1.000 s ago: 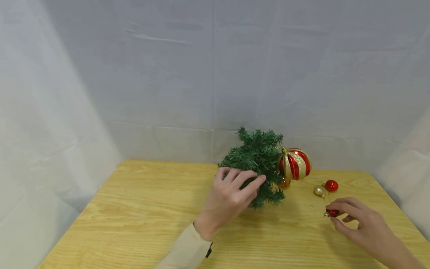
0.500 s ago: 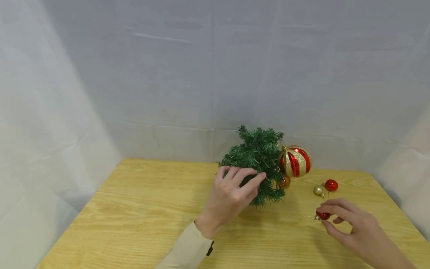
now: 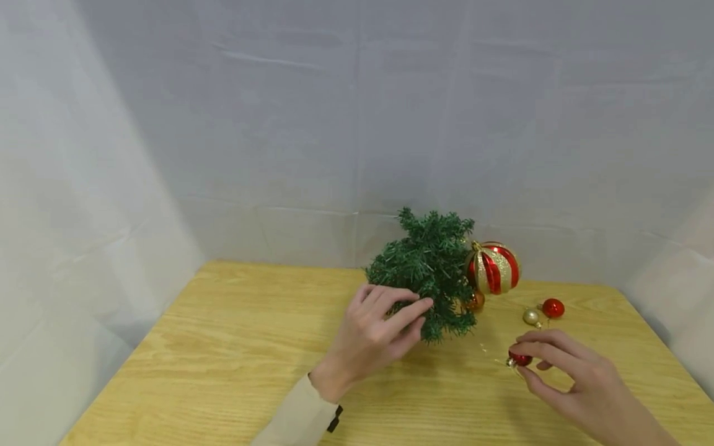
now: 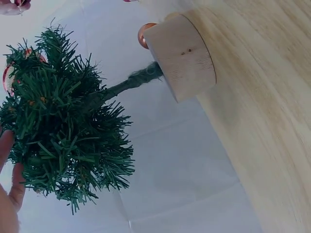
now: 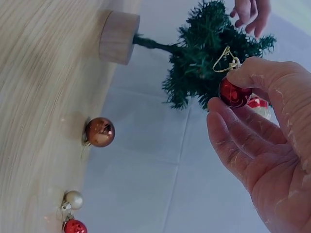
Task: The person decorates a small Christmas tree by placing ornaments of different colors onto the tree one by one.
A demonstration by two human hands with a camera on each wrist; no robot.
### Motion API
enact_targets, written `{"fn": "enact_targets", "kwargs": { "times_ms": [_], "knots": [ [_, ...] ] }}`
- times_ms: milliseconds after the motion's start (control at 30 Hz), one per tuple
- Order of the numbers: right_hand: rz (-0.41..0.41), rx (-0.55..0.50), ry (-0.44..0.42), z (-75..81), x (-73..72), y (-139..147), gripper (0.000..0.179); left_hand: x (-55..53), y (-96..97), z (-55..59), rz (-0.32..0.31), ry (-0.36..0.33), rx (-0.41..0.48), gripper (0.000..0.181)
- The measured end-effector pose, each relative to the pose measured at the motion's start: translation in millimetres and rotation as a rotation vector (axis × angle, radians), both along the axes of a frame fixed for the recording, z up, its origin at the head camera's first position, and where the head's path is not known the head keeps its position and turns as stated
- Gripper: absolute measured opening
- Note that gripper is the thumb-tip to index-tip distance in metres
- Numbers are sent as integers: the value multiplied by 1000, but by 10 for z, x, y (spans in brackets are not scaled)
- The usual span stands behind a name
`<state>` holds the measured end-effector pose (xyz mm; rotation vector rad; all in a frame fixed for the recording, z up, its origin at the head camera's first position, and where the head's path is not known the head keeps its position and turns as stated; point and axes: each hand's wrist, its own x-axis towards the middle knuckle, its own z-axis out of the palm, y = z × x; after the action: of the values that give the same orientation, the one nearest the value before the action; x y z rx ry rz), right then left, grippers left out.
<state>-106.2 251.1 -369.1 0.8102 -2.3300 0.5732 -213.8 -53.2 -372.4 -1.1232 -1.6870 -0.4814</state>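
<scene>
A small green artificial Christmas tree (image 3: 426,251) stands on a round wooden base (image 4: 187,60), which both wrist views show. My left hand (image 3: 372,334) is at the tree's near left side, fingers loosely bent by the top branches; whether they touch is unclear. To the right, above the table, my right hand (image 3: 577,371) pinches a shiny red Christmas bauble (image 5: 232,93) between thumb and fingers. From the bauble's cap a thin gold loop (image 5: 217,65) sticks out. A large red-and-gold striped bauble (image 3: 504,272) hangs at the tree's right side.
On the wooden table (image 3: 251,347), a copper bauble (image 5: 100,132) lies right of the tree. Farther right are a small pale gold bauble (image 3: 531,316) and another red one (image 3: 553,308), close together. White sheeting (image 3: 279,124) rises behind the table.
My right hand has carried the red bauble left, closer to the tree. My left hand has drawn slightly back and left from the branches within the last half second.
</scene>
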Motion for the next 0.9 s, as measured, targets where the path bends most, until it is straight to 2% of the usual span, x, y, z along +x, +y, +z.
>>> {"fn": "enact_targets", "kwargs": {
  "times_ms": [100,267,400,667,833,900],
  "knots": [
    [32,-18,13,8,-2,-45,37,22,-13,6,-17,-2,-17,26],
    [72,-42,36,16,1,-128,36,89,-10,25,-91,-35,-50,28],
    [123,-63,76,11,-14,-187,34,130,15,31,-128,-23,-92,32],
    [212,-94,75,57,-21,-309,32,231,66,-4,-143,-40,-152,33],
    [227,-97,77,93,-15,-380,31,279,108,-32,-162,-95,-155,28],
    [228,-95,81,98,-16,-403,30,286,123,-41,-162,-89,-159,27]
  ]
}}
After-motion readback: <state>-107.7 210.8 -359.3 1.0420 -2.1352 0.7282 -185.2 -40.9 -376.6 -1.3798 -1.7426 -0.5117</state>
